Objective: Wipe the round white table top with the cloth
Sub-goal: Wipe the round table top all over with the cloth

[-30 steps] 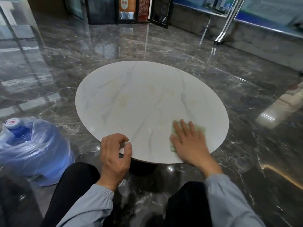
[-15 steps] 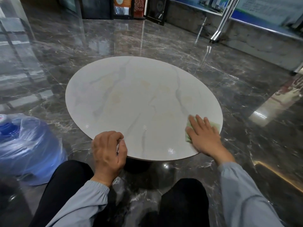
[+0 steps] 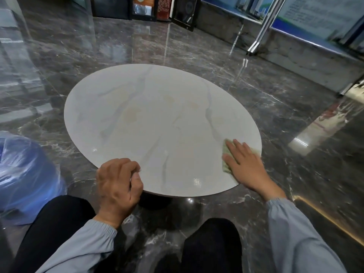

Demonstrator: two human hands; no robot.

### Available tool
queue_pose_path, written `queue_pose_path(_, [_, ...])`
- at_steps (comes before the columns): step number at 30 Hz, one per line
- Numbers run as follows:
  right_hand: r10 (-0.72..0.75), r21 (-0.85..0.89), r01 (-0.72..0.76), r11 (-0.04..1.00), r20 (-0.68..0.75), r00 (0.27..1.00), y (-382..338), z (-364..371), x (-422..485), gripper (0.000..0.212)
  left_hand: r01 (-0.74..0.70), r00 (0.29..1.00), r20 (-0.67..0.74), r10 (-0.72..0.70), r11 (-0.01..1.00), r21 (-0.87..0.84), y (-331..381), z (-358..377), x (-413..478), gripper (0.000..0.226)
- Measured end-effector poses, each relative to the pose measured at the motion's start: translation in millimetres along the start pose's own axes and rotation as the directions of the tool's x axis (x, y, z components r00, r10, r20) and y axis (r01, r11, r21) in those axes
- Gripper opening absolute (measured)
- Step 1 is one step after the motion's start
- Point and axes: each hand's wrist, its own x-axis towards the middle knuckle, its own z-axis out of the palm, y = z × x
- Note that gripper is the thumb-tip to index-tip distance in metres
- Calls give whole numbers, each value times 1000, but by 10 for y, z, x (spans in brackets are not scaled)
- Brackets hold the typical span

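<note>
A low round white table top (image 3: 157, 123) with grey veins and faint yellowish stains fills the middle of the view. My right hand (image 3: 246, 166) lies flat, fingers spread, pressing a pale green cloth (image 3: 225, 162) against the top at its near right edge. Most of the cloth is hidden under the palm. My left hand (image 3: 118, 184) is curled over the near rim of the table, gripping it.
A blue water jug (image 3: 25, 174) wrapped in clear plastic stands on the floor at the left. Glossy dark marble floor (image 3: 197, 50) surrounds the table. My knees in black trousers (image 3: 59, 223) sit under the near edge. Display stands (image 3: 149, 6) and a low wall (image 3: 295, 50) are at the back.
My right hand has slid the cloth rightward along the near part of the table top to its right edge. My left hand has kept its grip on the near rim.
</note>
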Motion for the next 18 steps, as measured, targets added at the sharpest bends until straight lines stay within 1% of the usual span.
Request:
queue_pose_path(1, [69, -4, -69, 998, 15, 998, 89, -28, 91, 60, -6, 1000, -10, 6, 1000, 7, -15, 16, -10, 33])
queue_pose_path(2, [108, -9, -108, 994, 34, 994, 85, -32, 156, 60, -12, 1000, -19, 12, 1000, 10, -28, 29, -15, 33])
queue_pose_path(3, [108, -17, -107, 994, 42, 993, -9, -25, 187, 60, -16, 999, -29, 17, 1000, 9, -35, 40, -17, 33])
queue_pose_path(4, [68, -31, -66, 997, 43, 997, -181, 4, 188, 61, -19, 999, -39, 19, 1000, 4, -40, 43, -13, 32])
queue_pose_path(6, [-92, -45, 94, 995, 51, 994, -677, 90, 79, 61, -25, 998, -56, 25, 1000, -6, -36, 51, -5, 30])
queue_pose_path(7, [-187, -51, 190, 981, 52, 981, -953, 141, -29, 61, -31, 997, -64, 30, 999, -11, -36, 59, -10, 29])
queue_pose_path(8, [-283, -62, 285, 956, 49, 958, -1218, 197, -167, 61, -37, 997, -70, 35, 999, -16, -42, 67, -22, 26])
queue_pose_path(10, [-458, -58, 460, 886, 48, 888, -1583, 302, -420, 62, -36, 996, -78, 35, 999, -19, -57, 75, -40, 21])
queue_pose_path(11, [-511, -38, 513, 857, 52, 858, -1639, 323, -471, 62, -32, 997, -75, 30, 999, -19, -63, 79, -48, 21])
queue_pose_path(12, [-532, -15, 533, 846, 53, 845, -1601, 310, -457, 62, -32, 997, -69, 31, 999, -20, -67, 82, -50, 21])
queue_pose_path(13, [-521, -8, 522, 853, 49, 852, -1487, 275, -383, 61, -37, 997, -68, 36, 999, -22, -69, 82, -54, 20])
queue_pose_path(14, [-477, -14, 478, 878, 47, 878, -1305, 234, -264, 61, -44, 996, -72, 43, 999, -23, -70, 80, -49, 19])
queue_pose_path(15, [-401, -26, 402, 915, 46, 915, -1069, 186, -110, 61, -49, 996, -77, 47, 999, -22, -72, 81, -44, 20])
queue_pose_path(17, [-187, -29, 188, 982, 42, 981, -550, 56, 188, 61, -51, 997, -62, 49, 998, -29, -81, 82, -39, 28])
queue_pose_path(18, [-78, -24, 79, 997, 37, 996, -344, -16, 297, 61, -49, 998, -50, 47, 998, -39, -88, 82, -35, 33])
